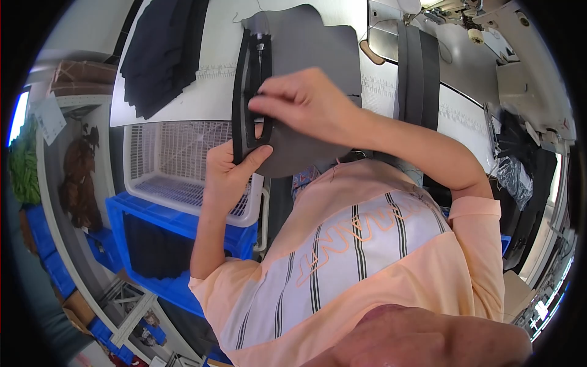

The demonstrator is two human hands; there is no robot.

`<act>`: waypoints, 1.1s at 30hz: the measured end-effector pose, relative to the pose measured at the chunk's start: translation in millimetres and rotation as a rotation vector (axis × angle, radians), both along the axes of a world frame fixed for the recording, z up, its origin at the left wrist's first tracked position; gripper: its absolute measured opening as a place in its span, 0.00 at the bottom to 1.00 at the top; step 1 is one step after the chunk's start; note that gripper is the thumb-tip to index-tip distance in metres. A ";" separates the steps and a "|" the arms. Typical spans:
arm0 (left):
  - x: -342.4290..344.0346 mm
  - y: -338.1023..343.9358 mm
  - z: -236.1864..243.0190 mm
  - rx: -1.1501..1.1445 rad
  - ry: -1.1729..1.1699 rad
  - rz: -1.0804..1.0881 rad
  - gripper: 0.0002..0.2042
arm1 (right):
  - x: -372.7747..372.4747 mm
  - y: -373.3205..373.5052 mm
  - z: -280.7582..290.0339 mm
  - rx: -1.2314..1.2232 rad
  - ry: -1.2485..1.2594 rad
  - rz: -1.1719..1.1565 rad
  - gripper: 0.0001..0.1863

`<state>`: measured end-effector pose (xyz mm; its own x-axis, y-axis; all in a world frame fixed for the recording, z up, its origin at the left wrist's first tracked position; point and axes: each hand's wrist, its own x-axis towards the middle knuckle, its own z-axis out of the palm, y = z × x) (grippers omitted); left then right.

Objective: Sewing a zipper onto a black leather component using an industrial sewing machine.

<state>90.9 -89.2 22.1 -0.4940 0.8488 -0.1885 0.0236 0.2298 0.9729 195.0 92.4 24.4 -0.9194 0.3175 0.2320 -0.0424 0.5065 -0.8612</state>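
Note:
A grey fabric piece (315, 58) with a black-edged zipper opening (241, 76) lies partly on the white ruled table and hangs over its front edge. My left hand (235, 168) grips the lower end of the zipper strip, its thumb on top and a fingertip showing through the opening. Over the middle of the zipper, my right hand (299, 101) is closed, thumb and fingers together at the opening; what exactly they pinch is hidden. A metal zipper pull (260, 48) shows toward the top of the strip.
Dark fabric pieces (162, 46) are stacked at the table's back left. Sewing-machine parts (476, 33) are at top right, beside long dark strips (419, 79). Below the table's left edge, a white basket (131, 159) sits on a blue crate (119, 238). Shelving (55, 244) stands far left.

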 end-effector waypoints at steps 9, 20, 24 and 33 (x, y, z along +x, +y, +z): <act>-41.0 -1.8 -2.1 -0.167 -0.093 -0.083 0.16 | 109.3 93.0 3.2 -0.493 0.493 -0.450 0.10; -66.4 23.7 22.2 -0.103 -0.154 -0.089 0.09 | 215.5 130.6 -12.4 -0.903 0.762 -0.655 0.07; -80.5 34.1 42.5 -0.239 0.067 -0.003 0.09 | 248.4 148.7 -21.5 -1.039 0.845 -0.628 0.06; -121.8 2.8 84.0 -0.155 0.372 0.245 0.10 | 299.5 160.0 -33.2 -0.535 0.369 -1.064 0.15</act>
